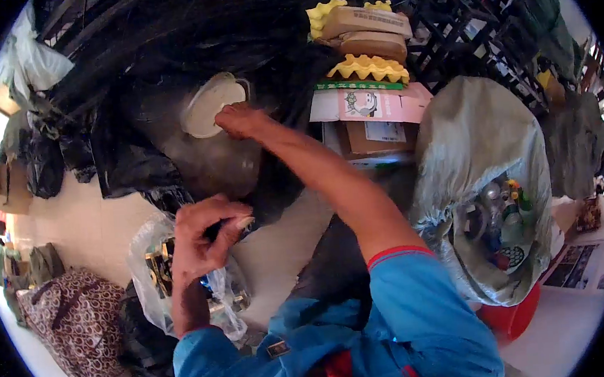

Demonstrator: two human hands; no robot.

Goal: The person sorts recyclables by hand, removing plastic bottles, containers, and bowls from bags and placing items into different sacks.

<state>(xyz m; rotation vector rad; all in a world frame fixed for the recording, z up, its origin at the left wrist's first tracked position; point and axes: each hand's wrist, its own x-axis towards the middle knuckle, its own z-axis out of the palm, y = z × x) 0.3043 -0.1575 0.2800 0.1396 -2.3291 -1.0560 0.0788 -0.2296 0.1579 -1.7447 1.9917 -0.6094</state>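
Fingers of my left hand [204, 239] pinch a pale thing [246, 222], while my right hand [240, 120], its grip unclear, should work gently at the bowl [205, 103].

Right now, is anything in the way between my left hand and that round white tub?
Between your left hand and the round white tub, the view shows murky grey plastic, though it may lie below a direct path. Your right hand is at the tub's right side, so it could block an approach there.
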